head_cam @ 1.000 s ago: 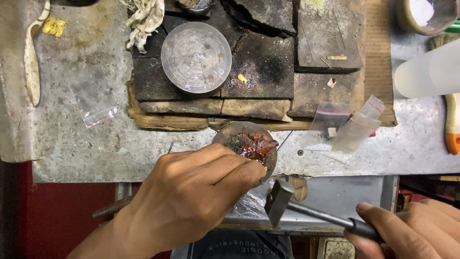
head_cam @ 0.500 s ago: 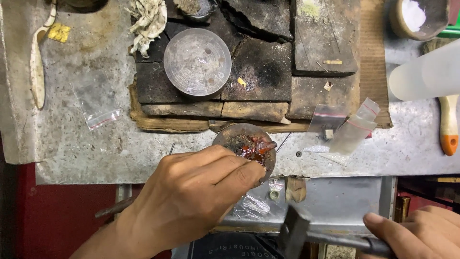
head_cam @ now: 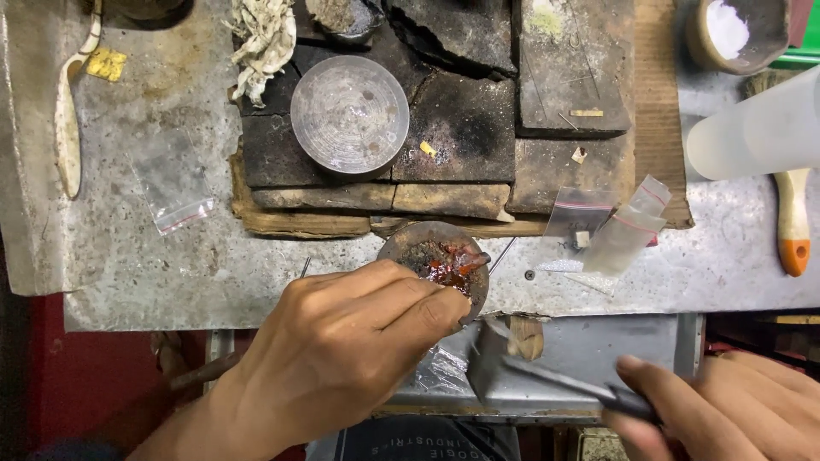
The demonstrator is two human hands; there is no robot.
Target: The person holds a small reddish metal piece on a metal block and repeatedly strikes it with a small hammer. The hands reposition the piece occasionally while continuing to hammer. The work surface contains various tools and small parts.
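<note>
My left hand [head_cam: 350, 341] is closed around a thin metal tool whose tip rests on a round dark block [head_cam: 436, 265] topped with red wax-like material, at the front edge of the metal-covered bench. My right hand [head_cam: 726, 410], low at the right, grips the handle of a small hammer [head_cam: 547, 376]; its head is blurred just below and to the right of the round block.
Charred dark blocks [head_cam: 461, 128] on a wooden board carry a round metal dish [head_cam: 350, 115]. Small clear zip bags [head_cam: 623, 226] lie to the right, another [head_cam: 175, 201] at left. A brush with an orange tip [head_cam: 794, 222], a translucent tube [head_cam: 760, 128] and a bowl of white powder [head_cam: 735, 30] stand at right.
The hammer has swung: it dropped low half a second ago and now its head is back up near the round block, blurred. My left hand has stayed put.
</note>
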